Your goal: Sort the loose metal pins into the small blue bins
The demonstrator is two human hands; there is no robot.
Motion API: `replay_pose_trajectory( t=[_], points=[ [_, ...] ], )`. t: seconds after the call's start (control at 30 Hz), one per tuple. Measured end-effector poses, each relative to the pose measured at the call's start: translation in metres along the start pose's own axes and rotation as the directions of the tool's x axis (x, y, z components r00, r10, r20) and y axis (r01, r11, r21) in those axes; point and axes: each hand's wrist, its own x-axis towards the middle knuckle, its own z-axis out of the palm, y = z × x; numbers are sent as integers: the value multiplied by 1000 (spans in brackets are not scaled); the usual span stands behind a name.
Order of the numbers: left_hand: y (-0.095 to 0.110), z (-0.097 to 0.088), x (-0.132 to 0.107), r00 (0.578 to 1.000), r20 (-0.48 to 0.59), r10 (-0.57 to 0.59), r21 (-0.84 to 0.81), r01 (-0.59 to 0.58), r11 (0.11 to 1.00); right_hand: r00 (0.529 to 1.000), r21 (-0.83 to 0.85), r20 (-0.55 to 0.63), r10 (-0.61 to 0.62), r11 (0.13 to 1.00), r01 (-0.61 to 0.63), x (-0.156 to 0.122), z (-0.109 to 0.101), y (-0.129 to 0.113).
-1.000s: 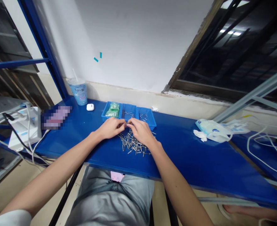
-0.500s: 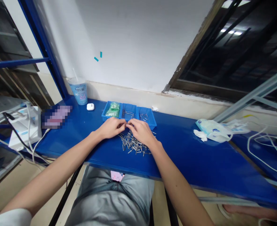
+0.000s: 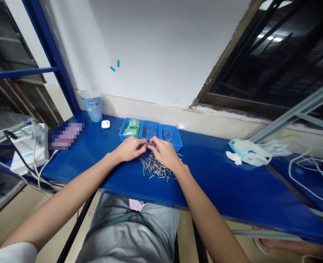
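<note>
My left hand [image 3: 130,148] and my right hand [image 3: 164,151] meet fingertip to fingertip over a blue table [image 3: 218,182]. Both are pinched closed on a small metal piece between them, too small to name. Under and in front of my right hand lies a loose pile of several small metal pins [image 3: 156,168]. Just behind the hands stands a row of three small blue trays [image 3: 177,140]: the left one holds green packets [image 3: 132,128], the middle and right ones hold a few metal pins.
A blue plastic cup with a straw [image 3: 92,105] and a small white case [image 3: 105,124] stand at the back left. White devices with cables [image 3: 26,149] sit at the left end. A tissue pack [image 3: 246,150] and white cables [image 3: 309,175] lie to the right.
</note>
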Motion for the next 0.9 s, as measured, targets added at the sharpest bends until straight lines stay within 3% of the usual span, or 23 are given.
replay_pose_trajectory(
  t=[0.9],
  points=[
    [2,-2,0,1000,8,10,4,-10,1000,1000,-17,10,9,1000,-8,1,1,1]
  ],
)
